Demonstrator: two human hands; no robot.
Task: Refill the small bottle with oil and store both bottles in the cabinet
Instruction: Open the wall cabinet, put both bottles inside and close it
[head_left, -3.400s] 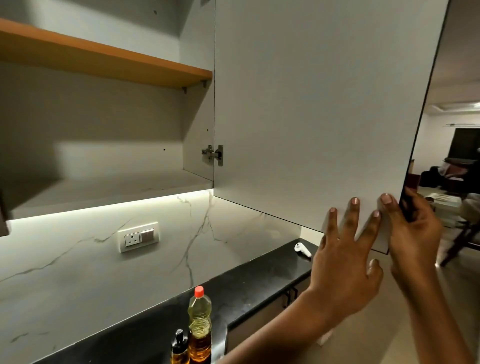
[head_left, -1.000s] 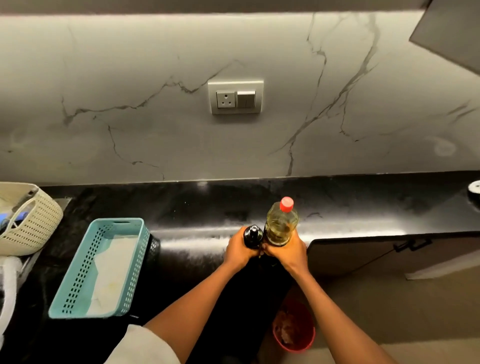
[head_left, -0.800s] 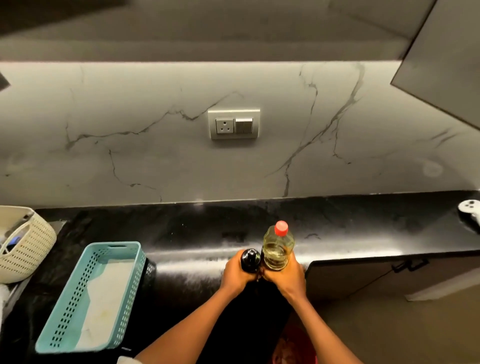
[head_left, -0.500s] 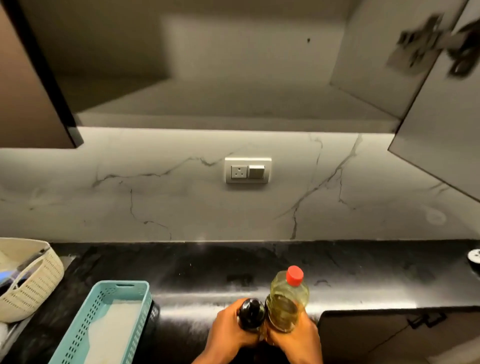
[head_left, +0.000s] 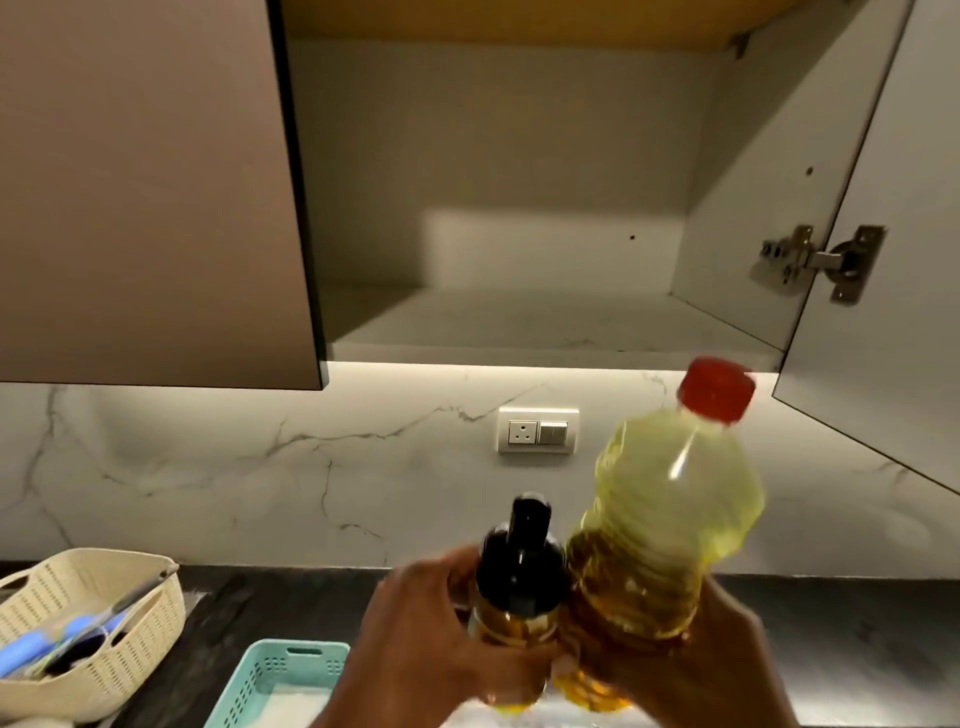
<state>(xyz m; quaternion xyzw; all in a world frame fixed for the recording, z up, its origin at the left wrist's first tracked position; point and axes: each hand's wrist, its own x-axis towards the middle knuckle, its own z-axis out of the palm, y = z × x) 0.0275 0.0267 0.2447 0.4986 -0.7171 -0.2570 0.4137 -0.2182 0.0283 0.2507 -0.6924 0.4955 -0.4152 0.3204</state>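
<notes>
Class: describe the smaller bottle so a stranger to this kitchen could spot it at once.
Below the open wall cabinet, two bottles of oil are held side by side. The small bottle is in the left hand, beside the large bottle in the right hand. It alone has a black top; its taller neighbour has a red cap.

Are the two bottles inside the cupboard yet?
No, the left hand holds the small bottle and the right hand holds the big bottle, both outside the open cabinet.
</notes>
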